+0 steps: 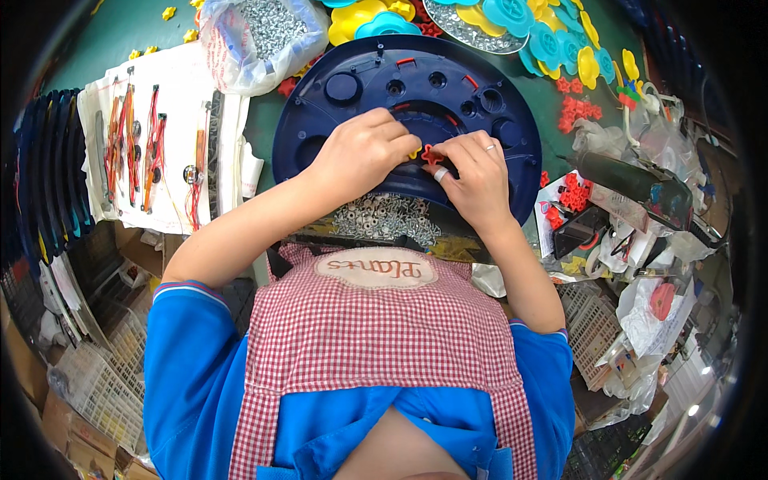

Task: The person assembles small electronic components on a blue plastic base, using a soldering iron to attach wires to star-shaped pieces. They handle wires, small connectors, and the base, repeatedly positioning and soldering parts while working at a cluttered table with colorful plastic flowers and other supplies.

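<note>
We wear a bright blue short-sleeved shirt (188, 376), each sleeve (182, 290) ending in a thin band of white and darker stripes. Over it hangs a red-and-white checked apron (376, 328), its bib carrying an oval cream patch (374, 269) stitched in red. Our forearms are bare below the sleeves. On the right hand (476, 180) we wear a plain silver ring (490, 147), and a pale band (441, 174) wraps one finger.

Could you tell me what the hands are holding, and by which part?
The right hand pinches a small red gear by its rim; the left hand touches a yellow piece.
</note>
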A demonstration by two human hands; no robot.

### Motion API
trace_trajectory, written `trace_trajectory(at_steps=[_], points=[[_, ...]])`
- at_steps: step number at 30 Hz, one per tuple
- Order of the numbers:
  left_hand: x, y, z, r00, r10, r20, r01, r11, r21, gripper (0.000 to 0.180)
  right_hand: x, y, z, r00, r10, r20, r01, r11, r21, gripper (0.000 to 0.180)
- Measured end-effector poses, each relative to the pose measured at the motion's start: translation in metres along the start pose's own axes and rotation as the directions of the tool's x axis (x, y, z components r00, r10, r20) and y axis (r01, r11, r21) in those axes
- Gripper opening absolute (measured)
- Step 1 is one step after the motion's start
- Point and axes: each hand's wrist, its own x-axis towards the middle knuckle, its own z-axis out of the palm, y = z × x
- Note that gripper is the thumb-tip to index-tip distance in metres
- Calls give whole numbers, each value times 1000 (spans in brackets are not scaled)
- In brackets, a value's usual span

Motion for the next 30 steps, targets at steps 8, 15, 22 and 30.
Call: trace_trajectory(at_steps=[8, 15, 22, 30], points=[[5, -2, -6, 999, -32, 40, 30, 999, 41, 14, 0, -1, -1, 1000, 8, 2, -8, 999, -36, 13], [4, 5, -4, 995, -85, 51, 82, 994, 67, 16, -23, -57, -1, 983, -174, 56, 157, 960, 231, 11], [9, 8, -5, 997, -65, 42, 59, 990, 125, 19, -42, -59, 34, 931, -27, 363, 10, 999, 50, 16], [-68, 59, -24, 956, -57, 287, 18, 990, 137, 7, -46, -58, 29, 943, 7, 331, -64, 985, 161, 16]])
